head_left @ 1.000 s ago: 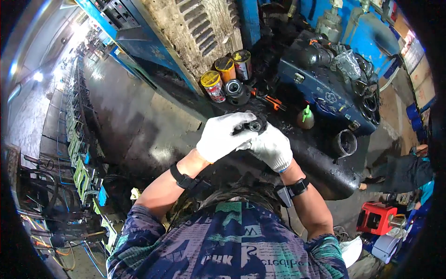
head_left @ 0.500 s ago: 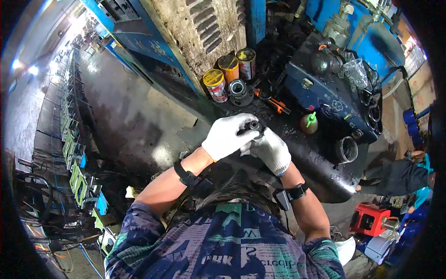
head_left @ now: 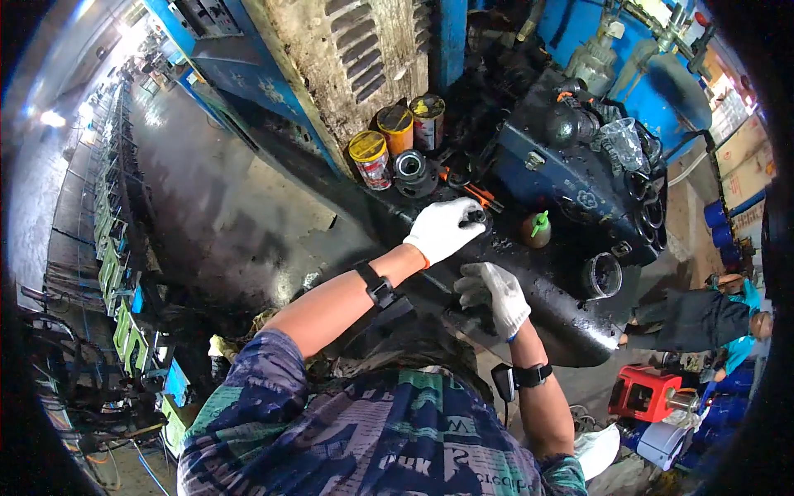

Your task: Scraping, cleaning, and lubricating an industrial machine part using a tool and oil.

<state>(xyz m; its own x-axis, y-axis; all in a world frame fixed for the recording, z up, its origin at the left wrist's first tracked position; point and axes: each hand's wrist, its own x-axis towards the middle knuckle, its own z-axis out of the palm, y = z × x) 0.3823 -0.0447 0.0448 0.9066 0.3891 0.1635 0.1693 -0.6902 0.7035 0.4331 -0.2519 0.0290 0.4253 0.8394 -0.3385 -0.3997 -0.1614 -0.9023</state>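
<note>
By the gloved left hand (head_left: pixel 442 231), a small dark part (head_left: pixel 476 217) is grasped at its two-o'clock fingertips. It is judged stiff, weighty and oil-slick, best gripped around its sides. At five o'clock, nothing is seen held in the loosely spread right hand (head_left: pixel 498 298); a bottle (head_left: pixel 536 232) is seen at three.

My hands (head_left: pixel 447 233) wear matt, knitted cloth gloves (head_left: pixel 509 309), and the small part (head_left: pixel 475 217) in my left looks like dark metal. Right of centre, the counter (head_left: pixel 571 329) is smooth and glossy; upper right, a bag (head_left: pixel 620 144) is crinkled, shiny plastic; upper centre, a vented panel (head_left: pixel 324 68) looks rough.
</note>
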